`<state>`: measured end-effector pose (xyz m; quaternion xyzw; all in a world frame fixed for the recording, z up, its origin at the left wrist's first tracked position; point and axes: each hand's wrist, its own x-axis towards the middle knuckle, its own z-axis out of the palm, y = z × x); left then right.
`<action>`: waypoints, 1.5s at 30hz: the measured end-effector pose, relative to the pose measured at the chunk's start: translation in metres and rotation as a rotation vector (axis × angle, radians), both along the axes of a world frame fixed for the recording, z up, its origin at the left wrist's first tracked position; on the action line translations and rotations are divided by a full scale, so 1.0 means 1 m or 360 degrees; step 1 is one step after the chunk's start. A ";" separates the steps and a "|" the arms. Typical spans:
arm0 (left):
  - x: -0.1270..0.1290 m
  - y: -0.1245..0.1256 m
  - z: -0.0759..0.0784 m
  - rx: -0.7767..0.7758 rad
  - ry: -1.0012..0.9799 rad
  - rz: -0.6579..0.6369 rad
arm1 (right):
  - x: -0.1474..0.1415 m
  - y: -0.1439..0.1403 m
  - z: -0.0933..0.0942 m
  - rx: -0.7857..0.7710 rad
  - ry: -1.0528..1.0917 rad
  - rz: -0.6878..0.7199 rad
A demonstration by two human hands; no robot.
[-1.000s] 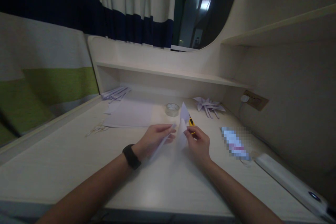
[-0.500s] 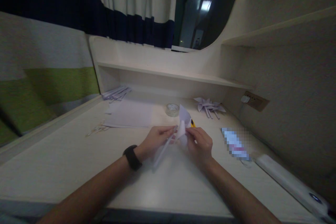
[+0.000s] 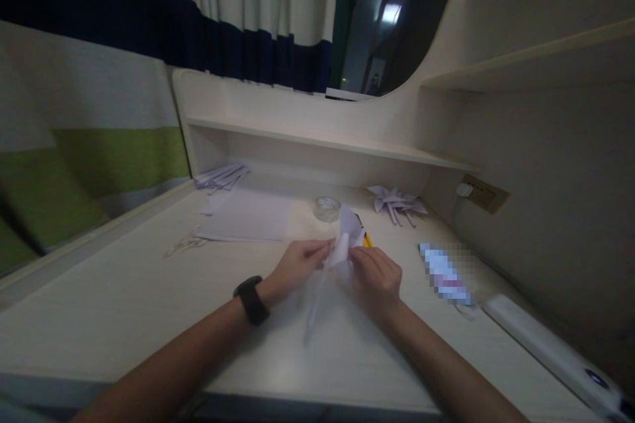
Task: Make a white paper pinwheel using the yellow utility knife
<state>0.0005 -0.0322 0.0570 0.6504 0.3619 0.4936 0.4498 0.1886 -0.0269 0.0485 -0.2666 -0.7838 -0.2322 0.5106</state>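
Note:
Between my hands is a white paper pinwheel (image 3: 341, 250), its folded blades upright and a thin paper stick (image 3: 316, 307) hanging down toward me, blurred. My left hand (image 3: 300, 262), with a black watch on the wrist, pinches the pinwheel's left side near the top of the stick. My right hand (image 3: 378, 275) has its fingers closed on the right side of the folded paper. The fingertips of both hands are partly hidden by the paper. Just behind lies a yellow and black tool (image 3: 367, 238), mostly covered; its kind is unclear.
A roll of clear tape (image 3: 327, 209) stands behind my hands. Finished paper pinwheels (image 3: 395, 201) lie at the back right. White sheets (image 3: 248, 211), rolled paper sticks (image 3: 223, 177) and thin strings (image 3: 185, 242) are at left. A blurred-out phone (image 3: 444, 274) and a long white device (image 3: 550, 350) lie at right.
The paper stick has swung from slanting left to hanging more steeply down. Both hands keep hold of the pinwheel, and more of the yellow tool shows behind it.

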 end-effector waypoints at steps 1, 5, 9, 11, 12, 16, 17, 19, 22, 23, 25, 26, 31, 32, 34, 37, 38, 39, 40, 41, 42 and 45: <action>0.000 0.000 0.000 0.0010 0.0016 0.0006 | 0.001 0.000 0.000 -0.0010 0.0001 -0.0001; -0.002 -0.001 0.005 -0.0053 -0.0014 -0.0106 | 0.003 0.003 0.001 -0.0078 0.0013 -0.0009; -0.005 -0.003 0.012 -0.0080 0.0058 -0.0134 | 0.003 0.005 0.001 -0.0115 0.0078 -0.0015; -0.006 -0.003 0.015 -0.0070 0.0111 -0.0109 | 0.002 0.005 0.002 -0.0109 0.0057 -0.0006; -0.006 -0.003 0.015 -0.0049 0.0126 -0.0094 | 0.001 0.004 0.003 -0.0092 0.0031 0.0002; -0.005 -0.003 0.014 -0.0024 0.0141 -0.0051 | 0.002 0.000 0.007 0.0037 -0.0119 0.0014; -0.004 -0.003 0.013 -0.0059 0.0131 -0.0052 | 0.002 -0.001 0.008 0.0074 -0.0151 0.0013; -0.004 -0.003 0.012 -0.0115 0.0109 -0.0065 | 0.004 -0.002 0.008 0.0127 -0.0207 0.0014; -0.004 -0.004 0.014 -0.0086 0.0117 -0.0079 | 0.004 -0.002 0.007 0.0120 -0.0225 0.0000; -0.004 -0.005 0.014 -0.0053 0.0134 -0.0080 | 0.004 -0.002 0.006 0.0089 -0.0210 -0.0009; -0.004 -0.006 0.015 0.0033 0.0186 -0.0065 | 0.003 -0.002 0.005 0.0026 -0.0156 -0.0026; -0.004 -0.006 0.014 0.0084 0.0215 -0.0049 | 0.003 -0.003 0.005 0.0005 -0.0126 -0.0025; -0.003 -0.005 0.009 0.0313 0.0325 0.0052 | -0.003 -0.004 0.006 -0.0086 0.0035 0.0018; -0.002 -0.005 0.009 0.0342 0.0318 0.0085 | -0.004 -0.005 0.005 -0.0137 0.0101 0.0008; -0.001 -0.007 0.011 0.0397 0.0302 0.0152 | -0.007 -0.005 0.004 -0.0272 0.0268 -0.0038; 0.000 -0.012 0.016 0.0496 0.0324 0.0191 | -0.012 -0.007 0.004 -0.0550 0.0546 -0.0067; 0.001 -0.013 0.017 0.0528 0.0337 0.0194 | -0.014 -0.008 0.005 -0.0659 0.0648 -0.0048; 0.001 -0.014 0.017 0.0557 0.0348 0.0195 | -0.015 -0.008 0.005 -0.0780 0.0753 -0.0014; 0.001 -0.015 0.017 0.0581 0.0361 0.0195 | -0.017 -0.008 0.005 -0.0903 0.0864 0.0031; 0.000 -0.015 0.017 0.0602 0.0374 0.0195 | -0.018 -0.008 0.005 -0.1016 0.0966 0.0082; 0.001 -0.015 0.017 0.0626 0.0384 0.0199 | -0.019 -0.008 0.004 -0.1108 0.1054 0.0134; 0.001 -0.015 0.016 0.0719 0.0391 0.0221 | -0.021 -0.006 -0.001 -0.1225 0.1203 0.0279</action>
